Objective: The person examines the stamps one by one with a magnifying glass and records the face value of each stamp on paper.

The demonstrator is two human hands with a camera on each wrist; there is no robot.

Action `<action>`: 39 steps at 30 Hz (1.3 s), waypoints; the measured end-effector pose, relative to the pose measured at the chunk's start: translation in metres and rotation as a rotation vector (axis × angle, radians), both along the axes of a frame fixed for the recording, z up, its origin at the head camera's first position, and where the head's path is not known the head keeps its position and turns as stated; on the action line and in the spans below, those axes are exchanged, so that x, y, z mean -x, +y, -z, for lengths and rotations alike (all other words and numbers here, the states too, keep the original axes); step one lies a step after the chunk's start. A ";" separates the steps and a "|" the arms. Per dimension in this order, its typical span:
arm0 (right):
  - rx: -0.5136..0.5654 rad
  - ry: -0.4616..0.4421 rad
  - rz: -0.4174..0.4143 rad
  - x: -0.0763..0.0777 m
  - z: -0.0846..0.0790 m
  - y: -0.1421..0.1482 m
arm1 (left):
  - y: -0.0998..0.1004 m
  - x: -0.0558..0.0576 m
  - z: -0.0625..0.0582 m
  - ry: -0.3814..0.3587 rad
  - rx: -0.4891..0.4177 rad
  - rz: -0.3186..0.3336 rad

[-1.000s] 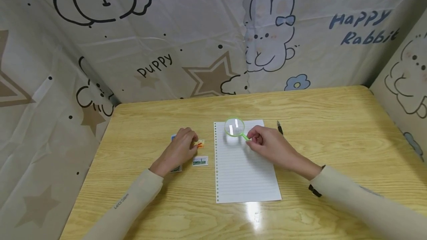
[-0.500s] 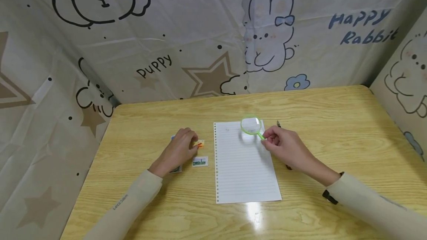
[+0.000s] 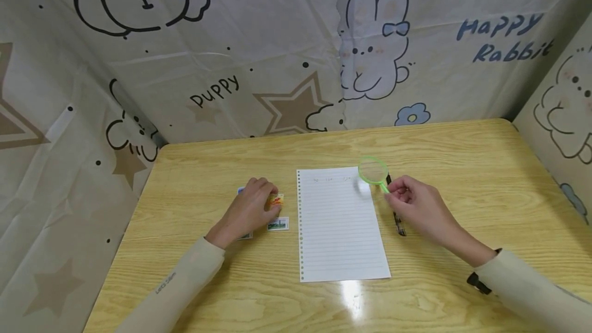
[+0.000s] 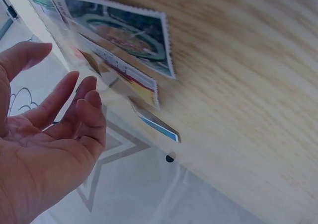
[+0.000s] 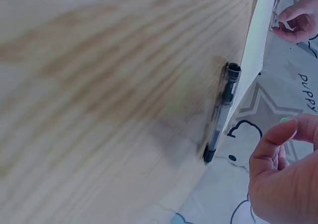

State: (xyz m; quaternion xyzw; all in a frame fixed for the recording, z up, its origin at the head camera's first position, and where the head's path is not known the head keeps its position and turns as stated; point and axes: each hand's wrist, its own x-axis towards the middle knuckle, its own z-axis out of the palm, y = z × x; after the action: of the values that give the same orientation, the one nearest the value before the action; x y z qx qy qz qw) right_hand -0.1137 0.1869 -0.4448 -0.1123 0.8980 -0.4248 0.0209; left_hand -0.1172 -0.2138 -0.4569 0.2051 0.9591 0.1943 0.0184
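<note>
My right hand [image 3: 418, 207] pinches the thin handle of a green-rimmed magnifying glass [image 3: 372, 169], whose lens overlaps the upper right corner of a lined sheet of paper [image 3: 339, 230]. Only a bit of green shows at the fingertips in the right wrist view. Over several postage stamps at the left is my left hand [image 3: 247, 212], its fingers loosely bent and the thumb apart, with nothing between them. A yellow and red stamp [image 3: 277, 200] shows by its fingertips, and a green and white stamp [image 3: 278, 223] lies just below. In the left wrist view a larger stamp [image 4: 124, 33] is plain; others are partly hidden.
A black pen [image 5: 221, 112] lies on the wooden table [image 3: 462, 179] along the paper's right side, partly behind my right hand in the head view. Faint writing marks the sheet's top line. A printed cloth [image 3: 287, 40] stands around the table's back and sides.
My right hand has carried the magnifying glass rightward, from over the paper to its right corner, uncovering the writing. My left hand stays over the stamps, its thumb slightly farther from the fingers.
</note>
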 end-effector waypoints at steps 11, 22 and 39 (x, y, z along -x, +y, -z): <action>-0.026 -0.022 0.071 -0.002 0.003 0.022 | 0.002 -0.005 -0.005 0.017 -0.001 0.085; -0.091 -0.019 0.114 -0.003 0.011 0.045 | 0.010 -0.004 -0.003 -0.083 -0.081 0.195; -0.158 -0.094 0.154 -0.004 0.020 0.067 | 0.017 -0.007 0.001 -0.116 -0.076 0.284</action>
State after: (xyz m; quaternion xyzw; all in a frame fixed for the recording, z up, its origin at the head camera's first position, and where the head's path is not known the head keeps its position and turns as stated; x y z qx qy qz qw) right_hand -0.1100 0.2541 -0.4645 -0.0208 0.9327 -0.3579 0.0389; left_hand -0.1100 -0.1965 -0.4579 0.3275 0.9098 0.2374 0.0935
